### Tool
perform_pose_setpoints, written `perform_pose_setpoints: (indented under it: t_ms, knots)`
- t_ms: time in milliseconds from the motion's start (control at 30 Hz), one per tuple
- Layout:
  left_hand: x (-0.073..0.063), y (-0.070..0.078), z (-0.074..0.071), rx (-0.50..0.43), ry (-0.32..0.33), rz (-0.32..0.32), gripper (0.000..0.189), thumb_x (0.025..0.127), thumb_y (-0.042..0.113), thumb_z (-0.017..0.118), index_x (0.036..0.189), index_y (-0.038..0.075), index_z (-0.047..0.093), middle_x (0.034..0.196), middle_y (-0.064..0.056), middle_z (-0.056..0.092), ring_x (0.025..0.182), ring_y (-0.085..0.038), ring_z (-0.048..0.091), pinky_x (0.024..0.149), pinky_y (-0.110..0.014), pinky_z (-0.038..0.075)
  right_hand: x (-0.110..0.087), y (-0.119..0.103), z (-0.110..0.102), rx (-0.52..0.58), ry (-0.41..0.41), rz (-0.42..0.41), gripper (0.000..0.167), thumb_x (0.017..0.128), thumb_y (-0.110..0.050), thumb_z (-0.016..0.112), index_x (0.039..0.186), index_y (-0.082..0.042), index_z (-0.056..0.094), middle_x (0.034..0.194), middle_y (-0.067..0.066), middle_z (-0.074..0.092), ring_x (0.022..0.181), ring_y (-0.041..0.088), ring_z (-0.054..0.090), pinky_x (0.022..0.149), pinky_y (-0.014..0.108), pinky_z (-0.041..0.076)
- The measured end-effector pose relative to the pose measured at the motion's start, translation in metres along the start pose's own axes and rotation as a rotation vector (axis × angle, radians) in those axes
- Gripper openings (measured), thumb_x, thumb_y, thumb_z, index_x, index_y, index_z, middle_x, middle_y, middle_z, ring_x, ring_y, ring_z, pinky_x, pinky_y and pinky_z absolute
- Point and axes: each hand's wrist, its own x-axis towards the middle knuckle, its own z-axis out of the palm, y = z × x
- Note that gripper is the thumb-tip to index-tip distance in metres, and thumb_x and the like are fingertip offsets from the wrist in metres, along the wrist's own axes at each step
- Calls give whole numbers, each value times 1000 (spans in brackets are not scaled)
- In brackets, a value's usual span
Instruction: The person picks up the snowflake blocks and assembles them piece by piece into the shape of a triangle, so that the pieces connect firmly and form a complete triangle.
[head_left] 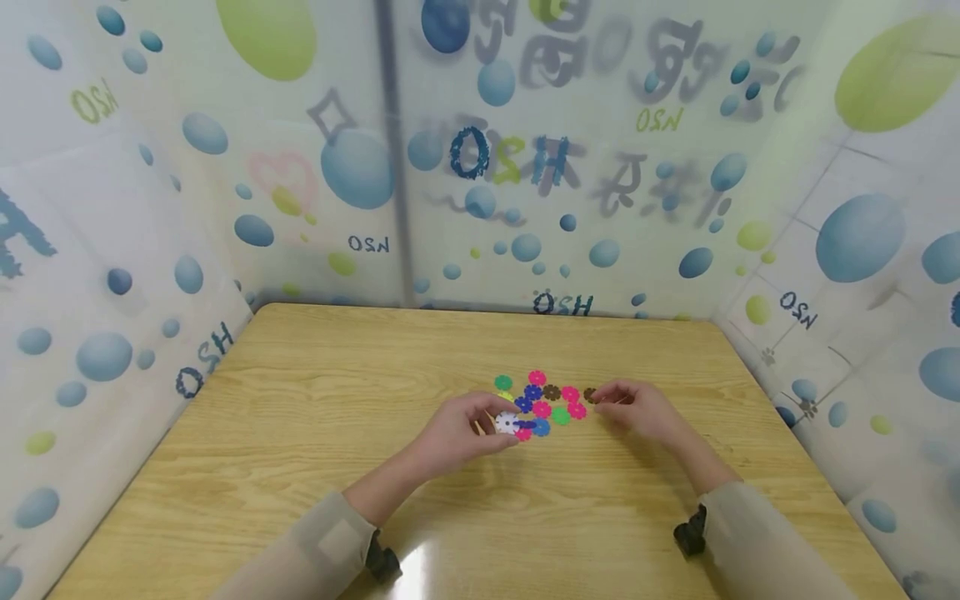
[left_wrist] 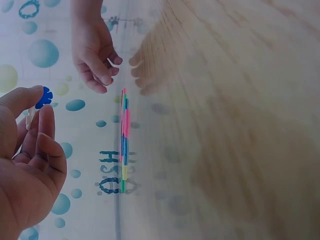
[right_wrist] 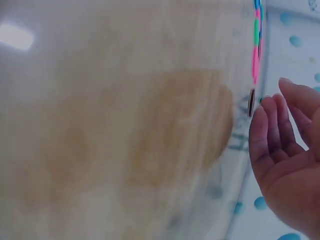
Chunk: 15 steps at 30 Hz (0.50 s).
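L hand (head_left: 455, 435) is raised just above the table (head_left: 300, 400), thumb + fingertips pinching a white disc (head_left: 503, 428) w/ a dark blue disc (left_wrist: 45, 96) joined to it. White one stands tilted, face twd the head cam; blue one sits crosswise to it, so head view gets it nearly edge-on as a short dark strip. Joined pc's long axis runs roughly L–R, parallel to table's far edge, blue end pointing twd the right edge.

R hand (head_left: 643, 412) is palm-in, thumb + fingers bent w/ a narrow gap btwn tips, right at a brown disc (head_left: 588, 394), the pile's rightmost pc. R wrist view has that disc thin, edge-on, just beyond the fingertips; no grip on it visible, can't tell if they touch.

Loose notched discs lie flat in a bunch, a bit right of mid-table, nearer the far edge than the near corners: green disc (head_left: 503, 382) at the far-left end, pink disc (head_left: 537, 377) farthest back, 2nd brown disc (head_left: 551, 392) mid-bunch, light green disc (head_left: 560, 416) nearer the person. Round pcs, so no long axis each; bunch itself stretches L–R. Light blue disc (head_left: 542, 427) shows by the strip's right end; can't tell if joined.

Behind far edge: wall (head_left: 465, 250) w/ blue + green drops.
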Motion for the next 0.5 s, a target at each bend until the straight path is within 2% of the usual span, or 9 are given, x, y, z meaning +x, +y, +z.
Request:
perform_pose_setpoints:
  t_ms: [200, 300, 500]
  knots:
    - [0, 3, 0, -11, -2, 0, 38, 97, 26, 87, 131, 15, 78, 112, 2, 77, 88, -11, 67, 67, -25, 57, 13, 9, -7, 14, -30, 1, 30, 107, -22, 73, 131, -5, 72, 112, 14, 71, 90, 23, 64, 75, 34, 58]
    - [0, 3, 1, -18, -4, -4, 36, 96, 25, 87, 130, 17, 79, 113, 2, 77, 88, -11, 67, 68, -24, 58, 19, 13, -8, 39, -57, 26, 34, 107, -24, 74, 136, -6, 70, 112, 13, 72, 89, 21, 65, 75, 33, 58]
    - [0, 2, 1, -8, -11, -17, 35, 96, 26, 88, 130, 21, 79, 112, 5, 76, 88, -12, 68, 68, -25, 58, 27, 16, -9, 106, -84, 78, 43, 107, -28, 74, 141, -4, 65, 104, 9, 74, 88, 20, 64, 77, 32, 59]
